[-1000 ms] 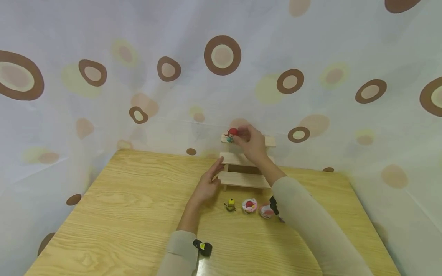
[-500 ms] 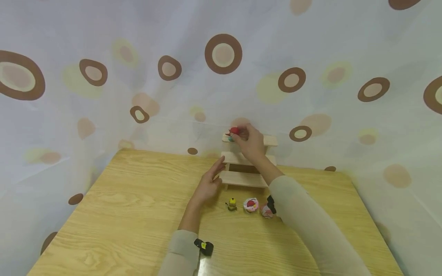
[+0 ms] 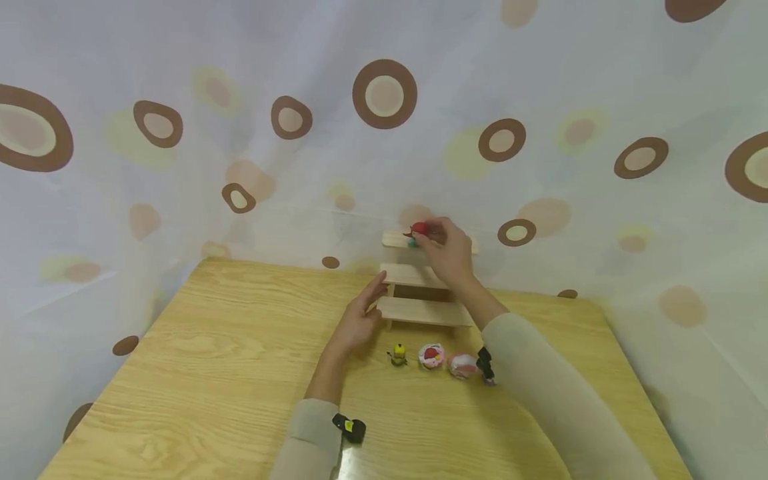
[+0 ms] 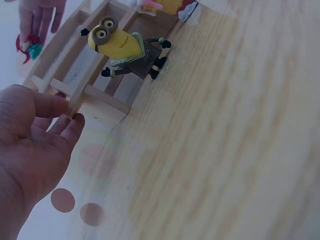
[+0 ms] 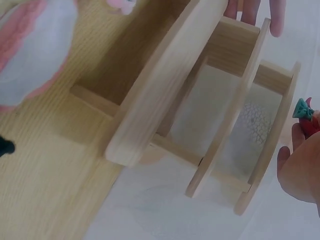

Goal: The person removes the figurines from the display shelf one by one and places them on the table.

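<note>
My right hand (image 3: 449, 250) pinches a small red-haired, teal-bodied figurine (image 3: 418, 231) at the top step of a three-step wooden display shelf (image 3: 423, 311). In the right wrist view the figurine (image 5: 304, 109) shows only partly, at the right edge. At the shelf's left end, my left hand (image 3: 358, 320) steadies it; in the left wrist view the thumb and fingers of that hand (image 4: 37, 132) grip the end of a step. In front of the shelf stands a yellow Minion figurine (image 4: 122, 47) with goggles.
To the right of the Minion, a pink-and-white figurine with a red middle (image 3: 431, 357) and another pink-and-white one (image 3: 462, 365) are lined up on the wooden table (image 3: 240, 347). A further small thing is partly hidden by the right wrist's black strap. A spotted curtain (image 3: 336, 160) hangs close behind the shelf.
My right hand has shifted the red-haired figurine rightward along the top step, from near its left end. The left hand has stayed at the shelf's left end.
</note>
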Available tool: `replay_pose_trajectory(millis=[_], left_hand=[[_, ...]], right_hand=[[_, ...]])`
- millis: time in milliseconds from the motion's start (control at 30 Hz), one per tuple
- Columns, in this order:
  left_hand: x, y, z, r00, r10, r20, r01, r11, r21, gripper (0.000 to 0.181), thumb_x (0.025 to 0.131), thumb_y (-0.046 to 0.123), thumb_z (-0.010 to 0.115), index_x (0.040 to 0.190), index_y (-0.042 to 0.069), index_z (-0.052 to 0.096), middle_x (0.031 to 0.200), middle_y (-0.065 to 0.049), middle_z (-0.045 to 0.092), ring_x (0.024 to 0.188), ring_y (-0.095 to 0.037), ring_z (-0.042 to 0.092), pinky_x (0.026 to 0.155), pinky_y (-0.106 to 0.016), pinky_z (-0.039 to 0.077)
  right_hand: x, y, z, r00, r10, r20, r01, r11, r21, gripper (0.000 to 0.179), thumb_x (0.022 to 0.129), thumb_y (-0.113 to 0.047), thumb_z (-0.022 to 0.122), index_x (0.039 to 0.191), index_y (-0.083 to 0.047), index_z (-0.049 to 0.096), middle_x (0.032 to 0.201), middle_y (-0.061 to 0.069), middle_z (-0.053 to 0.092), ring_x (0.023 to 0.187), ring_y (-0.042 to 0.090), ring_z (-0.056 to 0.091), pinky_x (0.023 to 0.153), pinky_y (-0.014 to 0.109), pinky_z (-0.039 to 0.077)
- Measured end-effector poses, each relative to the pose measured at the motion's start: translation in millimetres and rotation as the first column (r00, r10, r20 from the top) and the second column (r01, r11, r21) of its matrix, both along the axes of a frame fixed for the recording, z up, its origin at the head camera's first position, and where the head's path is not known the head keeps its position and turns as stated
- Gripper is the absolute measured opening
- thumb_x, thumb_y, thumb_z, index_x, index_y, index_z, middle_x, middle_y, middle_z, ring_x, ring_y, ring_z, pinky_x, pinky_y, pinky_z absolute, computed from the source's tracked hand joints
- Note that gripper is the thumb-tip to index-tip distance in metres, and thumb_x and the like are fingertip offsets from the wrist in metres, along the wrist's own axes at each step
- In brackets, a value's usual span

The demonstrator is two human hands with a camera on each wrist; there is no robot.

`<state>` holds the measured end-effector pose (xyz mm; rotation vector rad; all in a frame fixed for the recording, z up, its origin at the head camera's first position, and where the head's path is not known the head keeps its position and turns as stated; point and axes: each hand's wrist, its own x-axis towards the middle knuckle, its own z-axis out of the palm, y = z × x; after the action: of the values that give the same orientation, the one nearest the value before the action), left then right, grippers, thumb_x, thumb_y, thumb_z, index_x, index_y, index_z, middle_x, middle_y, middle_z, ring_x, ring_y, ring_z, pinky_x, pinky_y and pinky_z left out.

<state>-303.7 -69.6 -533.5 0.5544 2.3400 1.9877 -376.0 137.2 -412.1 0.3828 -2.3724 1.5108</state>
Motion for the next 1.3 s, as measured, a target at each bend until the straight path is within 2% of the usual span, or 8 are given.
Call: replay_pose_trajectory(millis=[200, 400, 767, 1000, 1067, 1300], left_hand=[[-1.1, -1.3, 0.4, 1.0, -0.004, 0.0, 0.004, 1.0, 0.008, 0.083, 0.101, -0.013, 0.044, 0.169, 0.031, 0.026, 0.168, -0.009, 0.039, 0.156, -0.029, 0.036, 0.126, -0.051, 0.034], [-1.7, 0.5, -1.2, 1.0, -0.009, 0.001, 0.009, 1.0, 0.016, 0.084, 0.1, -0.014, 0.044, 0.169, 0.03, 0.026, 0.168, -0.011, 0.038, 0.155, -0.031, 0.036, 0.125, -0.053, 0.035], [0.1, -0.3, -0.3, 1.0, -0.013, 0.008, 0.012, 1.0, 0.024, 0.084, 0.101, -0.014, 0.043, 0.169, 0.03, 0.025, 0.169, -0.012, 0.036, 0.156, -0.032, 0.034, 0.126, -0.055, 0.033], [1.8, -0.1, 0.4, 1.0, -0.011, 0.016, 0.011, 1.0, 0.022, 0.084, 0.1, -0.013, 0.044, 0.169, 0.032, 0.026, 0.17, -0.011, 0.035, 0.156, -0.031, 0.034, 0.126, -0.056, 0.032], [1.4, 0.2, -0.2, 1.0, -0.014, 0.013, 0.013, 1.0, 0.022, 0.084, 0.1, -0.012, 0.044, 0.169, 0.033, 0.026, 0.17, -0.011, 0.034, 0.157, -0.03, 0.034, 0.126, -0.056, 0.031], [-1.1, 0.7, -1.3, 1.0, -0.008, 0.009, 0.008, 1.0, 0.015, 0.085, 0.101, -0.011, 0.045, 0.168, 0.036, 0.026, 0.169, -0.009, 0.036, 0.156, -0.028, 0.035, 0.127, -0.053, 0.031]], right_hand=[[5.9, 14, -1.2, 1.0, -0.024, 0.016, 0.024, 1.0, 0.005, 0.036, 0.1, -0.016, 0.075, 0.131, -0.002, 0.065, 0.128, 0.015, 0.07, 0.119, 0.029, 0.07, 0.104, 0.037, 0.059], [10.4, 40, -2.4, 0.999, -0.052, -0.01, 0.052, 0.998, 0.028, 0.036, 0.1, -0.019, 0.075, 0.131, -0.004, 0.065, 0.126, 0.013, 0.072, 0.116, 0.028, 0.071, 0.101, 0.034, 0.06], [21.6, 94, -0.5, 0.995, -0.093, -0.046, 0.095, 0.995, 0.044, 0.041, 0.102, -0.021, 0.073, 0.136, -0.001, 0.062, 0.13, 0.014, 0.071, 0.117, 0.033, 0.07, 0.095, 0.016, 0.057], [32.4, 125, -3.1, 0.987, -0.101, -0.128, 0.113, 0.989, 0.094, 0.038, 0.101, -0.014, 0.073, 0.134, 0.001, 0.064, 0.126, 0.017, 0.072, 0.113, 0.034, 0.072, 0.092, 0.01, 0.054], [36.8, 133, -4.0, 0.984, -0.103, -0.148, 0.119, 0.988, 0.103, 0.037, 0.1, -0.012, 0.073, 0.134, 0.001, 0.065, 0.126, 0.019, 0.072, 0.111, 0.029, 0.073, 0.092, 0.009, 0.054], [56.7, 160, -5.2, 0.98, -0.139, -0.141, 0.158, 0.979, 0.13, 0.036, 0.101, -0.014, 0.073, 0.133, 0.0, 0.066, 0.127, 0.019, 0.072, 0.103, -0.009, 0.065, 0.091, 0.005, 0.051]])
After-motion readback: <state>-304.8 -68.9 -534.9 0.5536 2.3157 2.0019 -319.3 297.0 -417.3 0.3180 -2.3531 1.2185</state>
